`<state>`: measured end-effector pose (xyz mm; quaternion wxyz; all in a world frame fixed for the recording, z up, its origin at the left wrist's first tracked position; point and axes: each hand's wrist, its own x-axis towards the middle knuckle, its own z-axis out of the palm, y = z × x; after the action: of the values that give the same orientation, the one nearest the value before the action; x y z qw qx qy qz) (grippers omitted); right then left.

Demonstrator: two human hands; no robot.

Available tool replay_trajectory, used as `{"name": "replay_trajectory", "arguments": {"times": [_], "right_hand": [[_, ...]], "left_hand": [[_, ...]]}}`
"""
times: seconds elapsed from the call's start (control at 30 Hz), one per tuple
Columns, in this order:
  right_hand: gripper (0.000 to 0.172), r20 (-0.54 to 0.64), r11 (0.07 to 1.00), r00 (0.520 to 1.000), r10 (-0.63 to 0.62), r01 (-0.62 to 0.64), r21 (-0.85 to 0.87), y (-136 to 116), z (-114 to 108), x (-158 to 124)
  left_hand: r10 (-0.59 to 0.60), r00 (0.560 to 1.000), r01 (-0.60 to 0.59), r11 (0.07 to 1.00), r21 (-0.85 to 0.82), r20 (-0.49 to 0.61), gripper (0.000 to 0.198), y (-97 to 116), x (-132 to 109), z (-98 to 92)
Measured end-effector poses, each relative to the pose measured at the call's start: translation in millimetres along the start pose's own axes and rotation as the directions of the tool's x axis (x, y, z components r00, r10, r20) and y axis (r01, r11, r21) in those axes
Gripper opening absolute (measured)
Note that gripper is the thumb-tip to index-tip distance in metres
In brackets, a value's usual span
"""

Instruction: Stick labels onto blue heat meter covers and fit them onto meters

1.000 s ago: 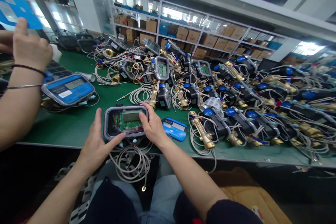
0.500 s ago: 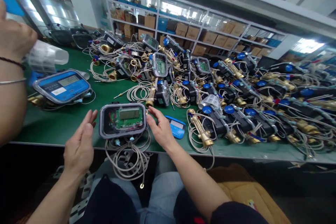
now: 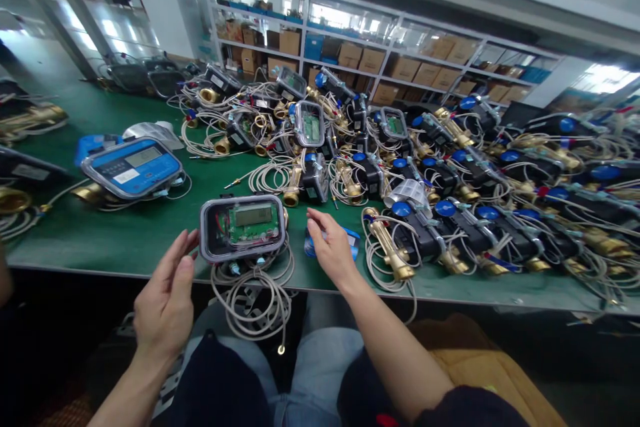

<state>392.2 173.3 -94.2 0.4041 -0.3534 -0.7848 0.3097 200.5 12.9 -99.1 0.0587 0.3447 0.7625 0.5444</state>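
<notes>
In front of me, at the table's near edge, sits a water meter [image 3: 243, 230] with a clear-lidded box, a green circuit board and a small display inside. Its coiled grey cable [image 3: 260, 307] hangs over the edge. My left hand [image 3: 167, 300] is beside the box's left side, fingers stretched out and apart from the thumb; whether the fingertips touch it I cannot tell. Over a blue face panel [image 3: 353, 240] on the table is my right hand [image 3: 333, 250], its fingers loosely bent and partly covering the panel. No firm grip on the panel shows.
A finished-looking meter with a blue face [image 3: 133, 170] stands to the left, near a curled translucent sheet [image 3: 155, 133]. Many brass-bodied meters [image 3: 390, 247] with coiled cables crowd the right and back. Shelves with cardboard boxes [image 3: 370, 59] stand behind the table.
My right hand has moved right, from the meter's side to over the blue panel. My left hand stays by the meter. Another person's arm at the left has gone out of view.
</notes>
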Motion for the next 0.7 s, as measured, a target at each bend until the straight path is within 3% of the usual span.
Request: {"name": "replay_trajectory", "arguments": {"times": [0.07, 0.13, 0.2, 0.27, 0.4, 0.7], "right_hand": [[0.037, 0.044, 0.992, 0.999, -0.007, 0.012, -0.128, 10, -18, -11], [0.049, 0.136, 0.948, 0.991, -0.018, 0.060, -0.314, 20, -32, -23], [0.061, 0.226, 0.877, 0.974, -0.032, 0.136, -0.460, 28, -38, -34], [0.056, 0.274, 0.807, 0.959, -0.078, 0.222, -0.547, 35, -39, -42], [0.034, 0.289, 0.713, 0.939, -0.185, 0.331, -0.619, 41, -34, -46], [0.033, 0.335, 0.639, 0.879, -0.340, 0.477, -0.604, 49, -36, -41]], "left_hand": [[-0.042, 0.999, 0.041, 0.998, -0.037, -0.035, 0.052, 0, -13, -6.1], [-0.069, 0.998, 0.069, 0.997, -0.044, -0.001, 0.044, -2, -27, -10.4], [-0.080, 0.992, 0.084, 0.996, -0.036, 0.098, 0.036, -6, -40, -11.8], [-0.053, 0.974, 0.057, 0.998, -0.013, 0.220, 0.031, -11, -49, -10.6], [0.072, 0.926, -0.068, 0.997, -0.023, 0.370, 0.027, -19, -57, -5.7], [0.209, 0.858, -0.165, 0.977, -0.134, 0.469, 0.026, -13, -57, -0.7]]}}
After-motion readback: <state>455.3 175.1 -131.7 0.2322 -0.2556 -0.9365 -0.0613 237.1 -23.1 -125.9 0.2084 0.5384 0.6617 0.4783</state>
